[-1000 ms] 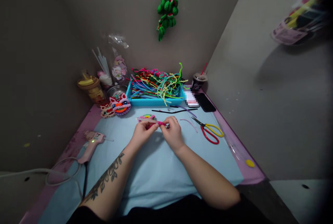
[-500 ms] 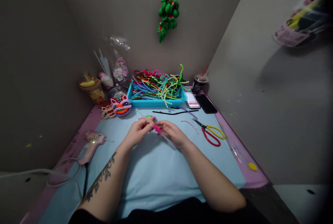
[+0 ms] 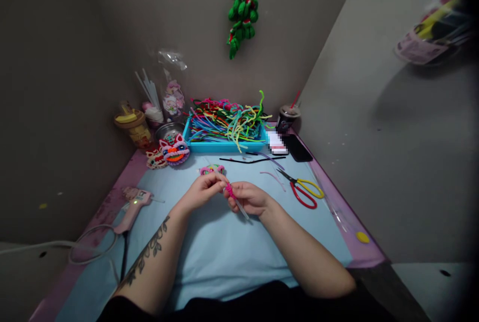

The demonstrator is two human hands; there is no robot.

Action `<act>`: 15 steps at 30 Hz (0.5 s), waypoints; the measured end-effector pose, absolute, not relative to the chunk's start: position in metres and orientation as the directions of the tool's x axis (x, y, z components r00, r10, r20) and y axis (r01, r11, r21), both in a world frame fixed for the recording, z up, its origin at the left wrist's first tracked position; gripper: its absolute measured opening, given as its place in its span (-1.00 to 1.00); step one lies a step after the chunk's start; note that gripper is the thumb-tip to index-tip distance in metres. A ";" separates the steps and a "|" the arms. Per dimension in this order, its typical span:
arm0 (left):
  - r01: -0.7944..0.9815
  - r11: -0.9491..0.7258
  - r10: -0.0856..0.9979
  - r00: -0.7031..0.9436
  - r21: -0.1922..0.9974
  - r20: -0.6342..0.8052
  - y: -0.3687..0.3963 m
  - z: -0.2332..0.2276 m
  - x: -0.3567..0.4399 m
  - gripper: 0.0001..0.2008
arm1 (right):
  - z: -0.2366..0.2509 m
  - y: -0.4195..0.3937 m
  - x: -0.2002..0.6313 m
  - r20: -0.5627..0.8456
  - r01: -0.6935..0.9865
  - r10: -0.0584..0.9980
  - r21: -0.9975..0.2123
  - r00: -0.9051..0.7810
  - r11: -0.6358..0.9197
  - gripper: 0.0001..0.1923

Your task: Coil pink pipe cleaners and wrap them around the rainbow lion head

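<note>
While both hands meet at frame centre, the scene reads thus:
Left hand (image 3: 204, 190): fingertips pinching the thin pale stick (image 3: 235, 202) at its upper end.
Right hand (image 3: 250, 198): curled around the stick, with the pink fuzzy pipe cleaner (image 3: 229, 190) wound between both hands.
Lower right of the hands: stick's free end juts out.
Right of the hands: red-and-yellow-handled scissors (image 3: 305, 191), lying apart.

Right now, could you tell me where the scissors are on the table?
The scissors lie on the blue mat, to the right of the right hand, nearer than the black phone.

Dim overall; soft focus; dark vignette at right corners; wide-angle distortion at edges.
</note>
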State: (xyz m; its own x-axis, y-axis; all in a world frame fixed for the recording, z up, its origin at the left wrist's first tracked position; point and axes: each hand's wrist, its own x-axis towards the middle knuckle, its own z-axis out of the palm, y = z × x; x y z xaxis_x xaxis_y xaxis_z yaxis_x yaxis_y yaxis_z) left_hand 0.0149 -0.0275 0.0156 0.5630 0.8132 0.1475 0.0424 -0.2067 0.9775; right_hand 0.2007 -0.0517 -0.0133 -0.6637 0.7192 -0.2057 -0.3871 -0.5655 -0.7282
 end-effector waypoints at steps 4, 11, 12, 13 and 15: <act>0.122 -0.230 0.883 0.443 0.965 0.154 -0.024 0.010 0.016 -0.73 | -0.013 -0.049 0.201 -0.205 -0.463 0.815 -0.736 -0.542 -0.494 -0.70; 0.227 -0.235 0.909 0.396 0.945 0.130 -0.024 0.010 0.015 -0.75 | -0.020 -0.042 0.199 -0.239 -0.465 0.919 -0.805 -0.314 -0.369 -0.64; 0.222 -0.224 0.910 0.397 0.949 0.122 -0.024 0.010 0.016 -0.74 | -0.020 -0.042 0.198 -0.240 -0.459 0.928 -0.816 -0.284 -0.352 -0.64; 0.215 -0.214 0.910 0.398 0.953 0.115 -0.025 0.011 0.016 -0.74 | -0.020 -0.042 0.197 -0.235 -0.452 0.938 -0.828 -0.256 -0.331 -0.65; 0.203 -0.200 0.909 0.404 0.958 0.104 -0.025 0.013 0.016 -0.74 | -0.020 -0.042 0.195 -0.204 -0.420 0.958 -0.866 -0.202 -0.273 -0.68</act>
